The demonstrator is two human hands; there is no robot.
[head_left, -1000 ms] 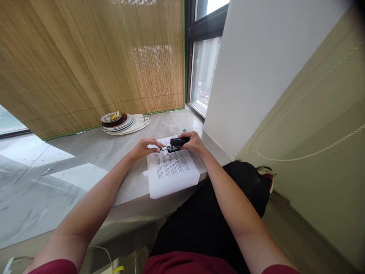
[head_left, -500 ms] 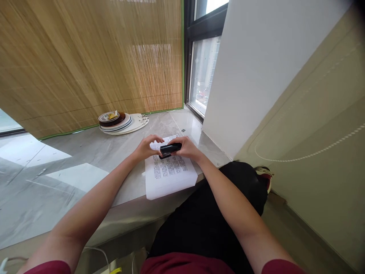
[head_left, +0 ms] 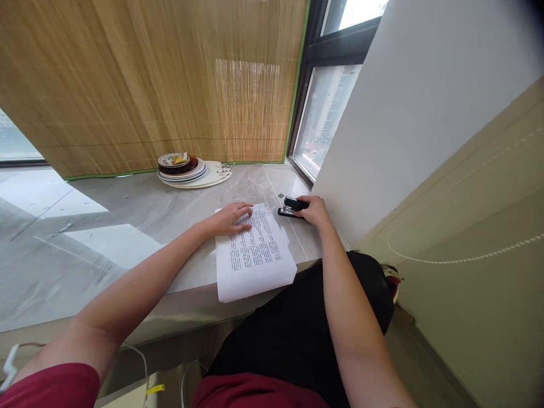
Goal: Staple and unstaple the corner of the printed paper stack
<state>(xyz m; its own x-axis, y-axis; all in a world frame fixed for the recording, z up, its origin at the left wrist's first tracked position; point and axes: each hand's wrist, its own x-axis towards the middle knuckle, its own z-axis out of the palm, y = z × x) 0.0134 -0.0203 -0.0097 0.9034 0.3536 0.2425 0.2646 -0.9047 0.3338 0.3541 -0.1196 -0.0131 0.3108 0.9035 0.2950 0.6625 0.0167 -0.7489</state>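
Observation:
A sheaf of printed paper [head_left: 255, 255] lies on the grey stone sill, its near edge hanging over the front. My left hand [head_left: 232, 218] rests flat on its top left corner, fingers stretched out. To the right of the paper my right hand [head_left: 312, 211] grips the back of a black stapler [head_left: 291, 207], which sits on the sill close to the white wall.
A stack of plates [head_left: 191, 168] stands at the back of the sill [head_left: 140, 221] below a bamboo blind [head_left: 148, 85]. A window [head_left: 323, 113] and a white wall [head_left: 403, 102] close off the right side. White cables [head_left: 12, 362] hang at lower left.
My right hand has carried the stapler off the top of the paper to the sill on the right. My left hand has flattened onto the paper. The view has shifted left.

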